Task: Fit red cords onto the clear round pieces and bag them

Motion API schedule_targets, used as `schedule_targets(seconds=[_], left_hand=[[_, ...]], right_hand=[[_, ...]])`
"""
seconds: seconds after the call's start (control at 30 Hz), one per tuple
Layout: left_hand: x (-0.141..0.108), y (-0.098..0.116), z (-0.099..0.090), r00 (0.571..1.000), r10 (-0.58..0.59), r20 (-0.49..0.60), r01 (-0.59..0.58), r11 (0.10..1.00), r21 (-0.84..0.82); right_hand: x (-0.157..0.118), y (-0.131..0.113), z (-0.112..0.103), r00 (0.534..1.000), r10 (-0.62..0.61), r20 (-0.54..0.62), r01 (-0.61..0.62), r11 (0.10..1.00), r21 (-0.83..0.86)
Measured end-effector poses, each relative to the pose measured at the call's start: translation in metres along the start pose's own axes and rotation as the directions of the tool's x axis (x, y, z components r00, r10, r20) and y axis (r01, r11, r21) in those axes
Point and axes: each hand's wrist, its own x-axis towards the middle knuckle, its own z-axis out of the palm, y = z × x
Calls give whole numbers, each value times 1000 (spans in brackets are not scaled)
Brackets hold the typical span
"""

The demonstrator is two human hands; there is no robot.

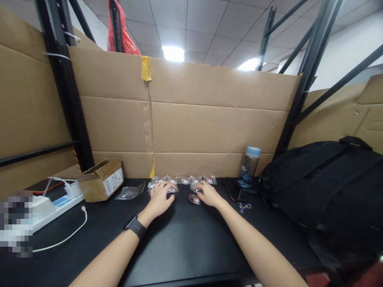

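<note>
Small clear plastic packets, each with a round, shiny item and a touch of red inside, lie in a back row along the cardboard wall. My left hand, a dark watch on its wrist, rests over packets at the row's left end. Its fingers are stretched out and the thumb is apart. Beneath its fingertips part of a front packet shows. My right hand has its fingers and thumb bent around another packet, partly hidden by them. Beside that thumb lies a round, shiny item, its wrapping unclear.
An open cardboard box, an empty clear bag and a white power strip with a cable are on the left. Rightward are a water bottle, a pen, a keychain and a black backpack. Cardboard walls the table's back.
</note>
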Motion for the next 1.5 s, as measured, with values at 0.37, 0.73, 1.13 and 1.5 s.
schedule_targets(seconds=[0.37, 0.73, 1.13, 1.5], left_hand=[[-1, 5, -15, 1000, -23, -4, 23, 1000, -5], [-1, -10, -10, 999, 13, 47, -17, 996, 93], [10, -21, 12, 993, 107, -52, -86, 946, 313], [9, -15, 3, 992, 103, -71, -78, 953, 291]], right_hand=[[3, 3, -1, 982, 113, -150, -132, 983, -125], [7, 22, -12, 950, 91, -297, -76, 995, 64], [-12, -27, -37, 817, -45, -575, 260, 919, 297], [-11, -6, -45, 677, 292, -676, 157, 840, 520]])
